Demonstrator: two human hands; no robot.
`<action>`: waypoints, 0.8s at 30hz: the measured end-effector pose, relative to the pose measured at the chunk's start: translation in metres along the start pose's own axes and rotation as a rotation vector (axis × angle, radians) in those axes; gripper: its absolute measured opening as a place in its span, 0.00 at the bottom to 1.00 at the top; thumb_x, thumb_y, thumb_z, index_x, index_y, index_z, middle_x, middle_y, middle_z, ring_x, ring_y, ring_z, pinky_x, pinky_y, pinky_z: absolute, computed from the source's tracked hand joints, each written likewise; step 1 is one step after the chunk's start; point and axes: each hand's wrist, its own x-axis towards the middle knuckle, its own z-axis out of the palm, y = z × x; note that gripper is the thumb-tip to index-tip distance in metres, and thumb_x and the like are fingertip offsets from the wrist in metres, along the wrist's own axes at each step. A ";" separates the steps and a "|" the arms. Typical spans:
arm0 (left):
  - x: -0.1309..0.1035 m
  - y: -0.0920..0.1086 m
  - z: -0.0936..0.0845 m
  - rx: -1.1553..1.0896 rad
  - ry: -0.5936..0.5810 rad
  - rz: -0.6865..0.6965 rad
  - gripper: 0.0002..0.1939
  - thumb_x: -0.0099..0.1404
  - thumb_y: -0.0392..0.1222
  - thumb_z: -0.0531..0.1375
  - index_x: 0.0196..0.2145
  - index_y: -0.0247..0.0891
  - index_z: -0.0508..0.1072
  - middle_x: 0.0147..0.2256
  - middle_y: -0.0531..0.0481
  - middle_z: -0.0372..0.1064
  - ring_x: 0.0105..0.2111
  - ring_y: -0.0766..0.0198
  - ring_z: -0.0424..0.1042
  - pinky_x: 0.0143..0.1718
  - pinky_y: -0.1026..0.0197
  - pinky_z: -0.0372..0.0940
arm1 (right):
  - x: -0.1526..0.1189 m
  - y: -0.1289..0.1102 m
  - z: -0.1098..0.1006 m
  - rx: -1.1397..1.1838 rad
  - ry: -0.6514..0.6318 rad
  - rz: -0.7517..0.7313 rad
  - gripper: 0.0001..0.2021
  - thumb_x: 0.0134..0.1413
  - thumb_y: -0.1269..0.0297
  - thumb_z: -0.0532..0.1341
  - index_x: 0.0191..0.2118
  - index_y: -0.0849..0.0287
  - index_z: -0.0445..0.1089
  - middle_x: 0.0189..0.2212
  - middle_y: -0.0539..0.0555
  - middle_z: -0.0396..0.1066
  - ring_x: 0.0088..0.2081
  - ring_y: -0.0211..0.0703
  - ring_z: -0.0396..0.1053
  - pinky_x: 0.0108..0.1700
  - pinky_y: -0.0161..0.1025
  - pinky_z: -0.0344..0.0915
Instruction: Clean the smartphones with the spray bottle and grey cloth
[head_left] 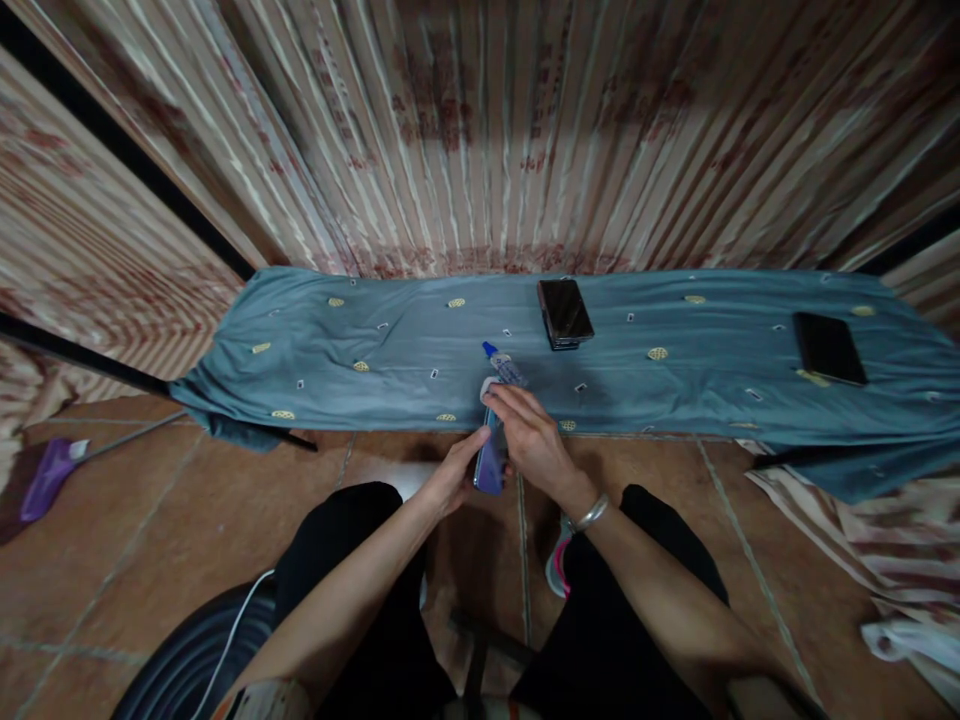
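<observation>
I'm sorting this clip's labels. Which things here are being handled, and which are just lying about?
In hand:
left hand and right hand, both on the purple phone
small blue-capped bottle, just beyond the fingers

Lying about:
black phones
dark tablet
purple mop

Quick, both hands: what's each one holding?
Left hand: closed on the purple phone.
Right hand: gripping the same phone's top end.

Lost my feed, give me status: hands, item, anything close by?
Left hand grips purple phone from below. Right hand on its upper end. Blue-capped tube lies just beyond on the teal cloth; dark phones farther back.
</observation>
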 end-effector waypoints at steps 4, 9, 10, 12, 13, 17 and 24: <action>0.001 -0.002 0.000 -0.004 -0.034 -0.008 0.22 0.57 0.57 0.62 0.33 0.31 0.77 0.26 0.43 0.75 0.26 0.58 0.74 0.29 0.58 0.67 | 0.003 0.003 0.000 0.008 0.033 0.050 0.23 0.62 0.75 0.45 0.59 0.58 0.63 0.57 0.58 0.65 0.61 0.48 0.58 0.63 0.51 0.58; 0.006 0.001 -0.004 -0.082 0.016 0.011 0.23 0.59 0.58 0.60 0.41 0.34 0.76 0.34 0.42 0.76 0.37 0.53 0.75 0.37 0.55 0.69 | -0.003 -0.005 0.009 0.056 0.007 0.035 0.25 0.61 0.75 0.46 0.62 0.57 0.59 0.59 0.58 0.63 0.62 0.47 0.58 0.63 0.50 0.59; 0.006 0.002 -0.005 -0.096 0.033 0.024 0.23 0.59 0.57 0.60 0.42 0.34 0.76 0.35 0.43 0.76 0.38 0.53 0.75 0.39 0.55 0.69 | -0.004 -0.007 0.010 0.064 0.003 0.028 0.25 0.61 0.75 0.46 0.63 0.57 0.58 0.59 0.58 0.63 0.62 0.47 0.58 0.63 0.50 0.59; 0.006 0.004 -0.005 -0.116 0.055 0.046 0.23 0.60 0.56 0.60 0.43 0.34 0.75 0.37 0.43 0.76 0.40 0.54 0.74 0.40 0.56 0.69 | -0.006 -0.009 0.012 0.070 -0.001 0.017 0.25 0.61 0.75 0.46 0.63 0.56 0.58 0.59 0.57 0.63 0.61 0.46 0.58 0.63 0.50 0.59; 0.005 0.005 -0.004 -0.122 0.057 0.049 0.23 0.60 0.56 0.60 0.43 0.34 0.75 0.38 0.43 0.76 0.41 0.54 0.74 0.40 0.57 0.69 | -0.006 -0.009 0.012 0.069 -0.002 0.013 0.25 0.61 0.75 0.46 0.63 0.56 0.58 0.59 0.57 0.63 0.62 0.46 0.58 0.63 0.50 0.59; 0.002 0.008 -0.001 -0.137 0.031 0.021 0.22 0.61 0.54 0.60 0.46 0.37 0.74 0.40 0.44 0.75 0.40 0.56 0.74 0.38 0.58 0.70 | -0.005 -0.009 0.011 0.060 0.001 0.008 0.25 0.61 0.75 0.46 0.63 0.58 0.58 0.58 0.58 0.64 0.62 0.46 0.58 0.63 0.49 0.59; 0.000 0.011 0.000 -0.158 0.046 -0.014 0.22 0.62 0.54 0.58 0.48 0.38 0.73 0.41 0.44 0.75 0.39 0.56 0.74 0.35 0.58 0.70 | -0.003 -0.006 0.009 0.052 0.000 0.019 0.25 0.61 0.75 0.46 0.62 0.58 0.59 0.58 0.59 0.64 0.61 0.48 0.59 0.62 0.51 0.60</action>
